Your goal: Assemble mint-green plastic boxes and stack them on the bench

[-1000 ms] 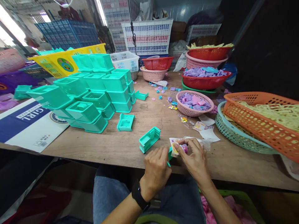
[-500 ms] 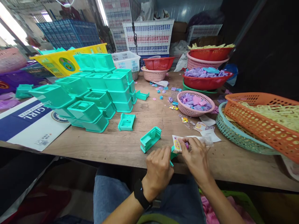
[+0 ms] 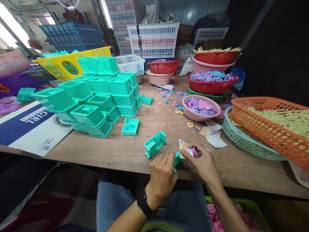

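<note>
1 head cam, looking forward and down

Sits close above the hands [image 3: 181, 167] at the near table [image 3: 120, 151] edge; baskets [image 3: 154, 40] far back.

Small teal plastic part [image 3: 178, 158] sat at the table's near edge, mostly hidden. Colourful sticker sheet [image 3: 187, 150], pink and yellow print, lay tilted, touching the part's top.

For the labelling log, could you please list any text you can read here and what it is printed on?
"GIRL": white letters, upside down to the camera, on the blue and white printed sheet.
Smaller print and round seal on that sheet: too small to read.
Sticker in the right hand: blurred.
</note>
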### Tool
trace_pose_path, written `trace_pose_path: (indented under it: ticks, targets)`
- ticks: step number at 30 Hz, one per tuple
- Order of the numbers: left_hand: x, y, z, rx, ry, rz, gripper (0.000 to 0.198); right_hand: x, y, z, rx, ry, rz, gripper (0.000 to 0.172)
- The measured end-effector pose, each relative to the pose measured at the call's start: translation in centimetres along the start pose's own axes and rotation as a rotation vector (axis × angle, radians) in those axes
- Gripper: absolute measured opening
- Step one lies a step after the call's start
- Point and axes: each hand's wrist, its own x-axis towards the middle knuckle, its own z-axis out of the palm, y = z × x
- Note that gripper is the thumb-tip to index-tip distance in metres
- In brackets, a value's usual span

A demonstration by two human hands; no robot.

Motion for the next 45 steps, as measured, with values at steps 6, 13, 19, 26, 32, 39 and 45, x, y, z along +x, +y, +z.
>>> trace_pose_path:
  ticks: [6,13,19,26,32,39,45]
  targets:
    - [-0.1,0.1,0.0,-0.015,-0.072,-0.037,0.049,-0.2,-0.3,0.8,-0.072,0.037,-0.195,0.049]
    - [-0.3,-0.2,0.4,-0.014,-0.083,-0.060,0.051,-0.1,-0.7,1.8,-0.203,0.089,-0.368,0.042]
    - [-0.3,-0.2,0.4,-0.015,-0.056,-0.051,0.053,0.0,-1.0,1.7,-0.292,0.134,-0.430,0.036]
    - [-0.2,0.0,0.2,0.000,-0.094,-0.054,0.050,-0.2,-1.3,2.0,-0.252,0.128,-0.406,0.037]
    - [-0.3,-0.1,0.2,0.012,-0.115,-0.089,0.046,0.1,-1.2,2.0,-0.066,0.098,-0.269,0.041]
    - [-0.6,-0.2,0.3,-0.030,-0.034,-0.084,0.043,2.4,0.3,-1.3,0.488,0.039,0.124,0.049]
    - [-0.6,-0.3,0.6,0.000,0.070,-0.056,0.039,2.3,-0.1,-3.5,0.824,-0.036,0.268,0.028]
